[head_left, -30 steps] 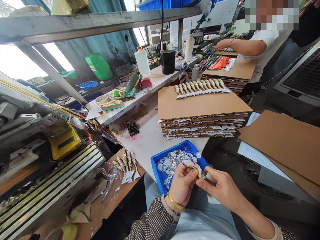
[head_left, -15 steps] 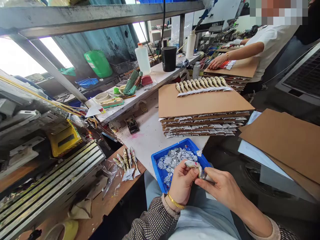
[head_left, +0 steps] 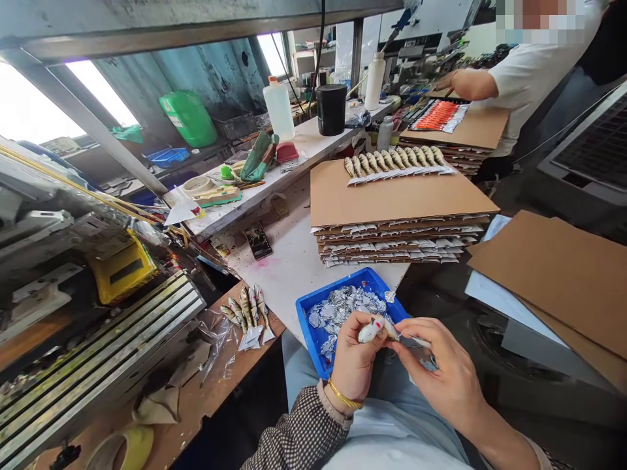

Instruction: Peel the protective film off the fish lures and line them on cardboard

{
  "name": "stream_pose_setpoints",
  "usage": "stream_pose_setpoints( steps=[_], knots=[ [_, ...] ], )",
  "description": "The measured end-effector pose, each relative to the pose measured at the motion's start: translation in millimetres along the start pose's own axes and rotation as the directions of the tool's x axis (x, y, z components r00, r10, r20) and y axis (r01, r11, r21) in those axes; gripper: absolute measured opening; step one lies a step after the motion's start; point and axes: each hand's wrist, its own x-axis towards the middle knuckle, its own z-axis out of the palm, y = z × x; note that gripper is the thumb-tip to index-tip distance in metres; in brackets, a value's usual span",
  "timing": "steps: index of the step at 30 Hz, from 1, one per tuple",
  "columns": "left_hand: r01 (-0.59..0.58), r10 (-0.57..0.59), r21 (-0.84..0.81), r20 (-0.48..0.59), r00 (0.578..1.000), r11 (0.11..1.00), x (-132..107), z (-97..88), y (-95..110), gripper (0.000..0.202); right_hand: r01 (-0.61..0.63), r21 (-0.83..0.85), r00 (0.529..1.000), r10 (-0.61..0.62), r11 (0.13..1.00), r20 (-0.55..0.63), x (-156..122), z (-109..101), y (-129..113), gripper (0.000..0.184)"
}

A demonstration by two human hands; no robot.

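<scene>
My left hand [head_left: 355,359] is closed around a small fish-shaped lure [head_left: 371,330], pale on the side toward me with a pinkish-red spot. Its tail end points right, where my right hand [head_left: 443,365] pinches it between thumb and fingers; some thin silvery material shows below those fingers. Just under and beyond both hands is a blue tray [head_left: 304,326] with many crumpled silver foil scraps [head_left: 343,307]. Several similar lures [head_left: 247,307] with white tabs on their tails lie on the brown board [head_left: 230,378] to the left.
A stack of cardboard sheets [head_left: 392,205] with tabbed lures between them stands ahead, a row of fish lures [head_left: 392,162] on top. More cardboard [head_left: 553,274] lies at right. A phone-like dark object [head_left: 258,241] rests on the white table. Across the bench, a co-worker's arm [head_left: 473,85] reaches over orange-red lures [head_left: 435,115].
The lure has turned in my left hand, its head now tipped lower and toward me. My right fingers have shifted along the tail end. The co-worker's arm has drawn back, uncovering the orange-red lures.
</scene>
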Motion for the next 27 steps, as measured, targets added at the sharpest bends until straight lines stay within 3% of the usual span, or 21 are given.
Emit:
stream_pose_setpoints(
  steps=[5,10,15,19,27],
  knots=[
    [-0.083,0.082,0.103,0.018,0.996,0.991,-2,-0.7,0,0.024,0.070,-0.007,0.995,-0.070,0.998,-0.073,-1,8,-6,0.022],
    [-0.112,0.112,0.118,0.013,0.994,0.987,-4,-0.1,3,0.023,0.157,-0.040,0.985,-0.159,0.987,-0.070,-4,11,-6,0.025],
    [-0.059,0.059,0.012,0.016,0.998,0.998,-1,-1.3,3,0.026,0.183,-0.052,0.982,-0.186,0.982,-0.040,2,8,-11,0.022],
    [0.072,-0.075,-0.163,-0.013,0.997,0.984,5,-2.8,0,0.030,0.167,-0.039,0.984,-0.169,0.985,-0.055,6,9,-11,0.021],
    [0.159,-0.192,-0.276,-0.096,0.977,0.948,15,-3.2,-10,0.036,-0.010,0.053,1.000,0.012,0.999,-0.029,-1,17,2,0.019]
  ],
)
